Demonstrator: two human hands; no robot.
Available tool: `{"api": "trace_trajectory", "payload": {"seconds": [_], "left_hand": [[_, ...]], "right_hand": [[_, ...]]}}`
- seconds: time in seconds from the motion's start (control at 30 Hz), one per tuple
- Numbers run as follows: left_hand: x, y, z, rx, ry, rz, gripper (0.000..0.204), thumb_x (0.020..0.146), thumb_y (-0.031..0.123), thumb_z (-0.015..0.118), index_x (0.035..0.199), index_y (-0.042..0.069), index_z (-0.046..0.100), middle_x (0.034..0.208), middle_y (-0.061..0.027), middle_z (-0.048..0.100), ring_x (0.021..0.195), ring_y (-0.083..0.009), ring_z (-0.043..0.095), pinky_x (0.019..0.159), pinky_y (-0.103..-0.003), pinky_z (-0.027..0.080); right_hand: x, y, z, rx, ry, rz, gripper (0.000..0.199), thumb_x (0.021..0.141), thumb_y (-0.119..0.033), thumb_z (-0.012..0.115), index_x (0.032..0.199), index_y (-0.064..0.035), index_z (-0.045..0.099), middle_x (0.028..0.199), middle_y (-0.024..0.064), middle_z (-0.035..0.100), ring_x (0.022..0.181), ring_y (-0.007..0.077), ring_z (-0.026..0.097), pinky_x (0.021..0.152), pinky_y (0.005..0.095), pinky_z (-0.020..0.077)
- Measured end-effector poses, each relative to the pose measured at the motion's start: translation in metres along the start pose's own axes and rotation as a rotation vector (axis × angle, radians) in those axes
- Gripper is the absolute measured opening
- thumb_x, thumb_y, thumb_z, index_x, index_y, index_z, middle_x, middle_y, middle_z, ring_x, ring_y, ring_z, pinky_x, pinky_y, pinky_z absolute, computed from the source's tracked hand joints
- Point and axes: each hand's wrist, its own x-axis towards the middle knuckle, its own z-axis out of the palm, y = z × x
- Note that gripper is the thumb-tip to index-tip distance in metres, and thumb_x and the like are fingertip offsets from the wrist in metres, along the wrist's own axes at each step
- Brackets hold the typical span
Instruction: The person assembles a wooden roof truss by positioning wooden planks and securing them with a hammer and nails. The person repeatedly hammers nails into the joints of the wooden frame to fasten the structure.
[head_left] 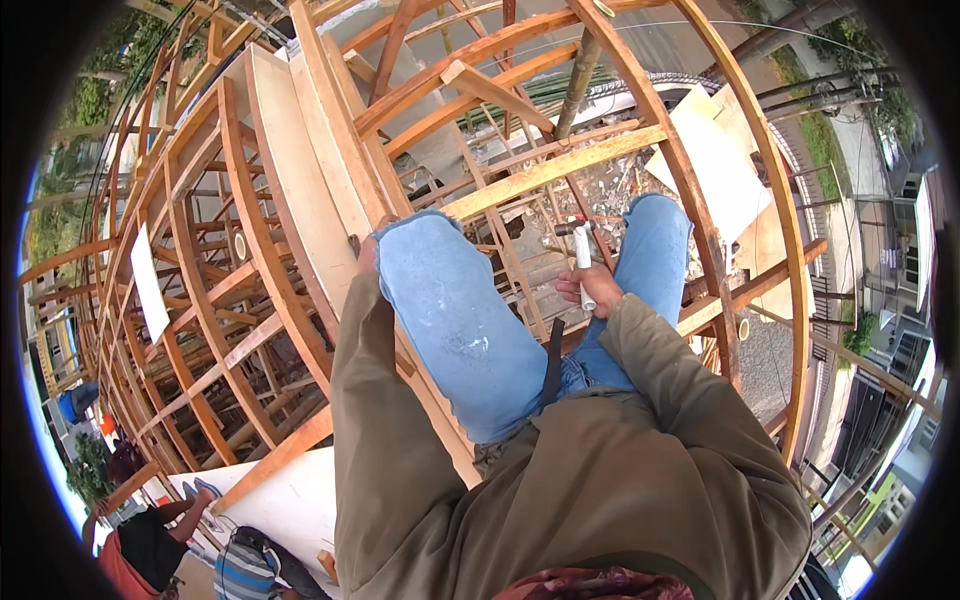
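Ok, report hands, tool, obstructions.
Right hand gripping white-handled hammer. Left hand at wooden beam, grip unclear. Left knee partly hiding left hand.

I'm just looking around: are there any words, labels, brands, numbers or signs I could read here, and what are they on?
None can be read anywhere in this picture.
White-handled hammer in the right hand: no readable lettering.
Jeans: pale smudges, not letters.
White sheet at right: no readable marks.
Buildings at the right edge: too small to tell whether they carry signs.
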Motion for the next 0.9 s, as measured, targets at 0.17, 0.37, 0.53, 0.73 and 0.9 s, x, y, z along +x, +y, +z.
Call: {"api": "trace_trajectory", "payload": {"seconds": [0.17, 0.37, 0.53, 0.73, 0.9], "left_hand": [[0.016, -0.038, 0.016, 0.006, -0.015, 0.008, 0.03, 0.094, 0.023, 0.059, 0.113, 0.0, 0.063, 0.137, -0.0173, 0.054, 0.106, -0.0382, 0.069, 0.09, -0.048, 0.058], [0.028, -0.062, 0.037, 0.146, 0.085, 0.12, 0.031, 0.084, 0.026, 0.072, 0.1, 0.0, 0.068, 0.145, -0.0166, 0.048, 0.105, -0.0401, 0.069, 0.09, -0.049, 0.057], [0.017, -0.057, 0.036, 0.062, 0.206, 0.095, 0.026, 0.077, 0.017, 0.075, 0.095, -0.001, 0.067, 0.15, -0.0165, 0.044, 0.098, -0.0401, 0.071, 0.088, -0.049, 0.057], [0.019, -0.059, 0.038, 0.024, 0.245, 0.086, 0.02, 0.075, 0.011, 0.071, 0.092, 0.0, 0.069, 0.15, -0.0147, 0.045, 0.093, -0.0388, 0.072, 0.088, -0.049, 0.058], [0.02, -0.06, 0.039, 0.013, 0.23, 0.082, 0.02, 0.075, 0.012, 0.071, 0.092, 0.002, 0.071, 0.151, -0.0127, 0.044, 0.093, -0.0382, 0.072, 0.089, -0.047, 0.057]], "right_hand": [[-0.05, 0.005, 0.007, -0.292, 0.065, -0.234, 0.038, 0.094, 0.0, 0.052, 0.131, 0.0026, 0.043, 0.114, 0.0173, 0.065, 0.1, 0.0262, 0.072, 0.083, 0.0359, 0.06], [-0.035, 0.0, 0.028, -0.553, 0.045, -0.568, 0.034, 0.091, 0.006, 0.053, 0.124, 0.001, 0.045, 0.109, 0.0152, 0.066, 0.09, 0.0211, 0.069, 0.081, 0.0342, 0.0572], [-0.006, -0.039, 0.044, -1.008, 0.104, -0.879, 0.035, 0.091, -0.004, 0.063, 0.123, 0.0026, 0.051, 0.104, 0.0157, 0.068, 0.092, 0.0221, 0.067, 0.081, 0.0366, 0.0546], [0.029, -0.09, 0.087, -1.032, -0.01, -0.943, 0.045, 0.098, -0.023, 0.064, 0.136, -0.0037, 0.05, 0.111, 0.0201, 0.068, 0.091, 0.0265, 0.07, 0.077, 0.0404, 0.0566], [0.058, -0.114, 0.125, -1.241, -0.062, -0.917, 0.044, 0.098, -0.025, 0.063, 0.135, -0.0064, 0.051, 0.11, 0.0205, 0.066, 0.091, 0.0285, 0.071, 0.076, 0.0417, 0.0568]]}}
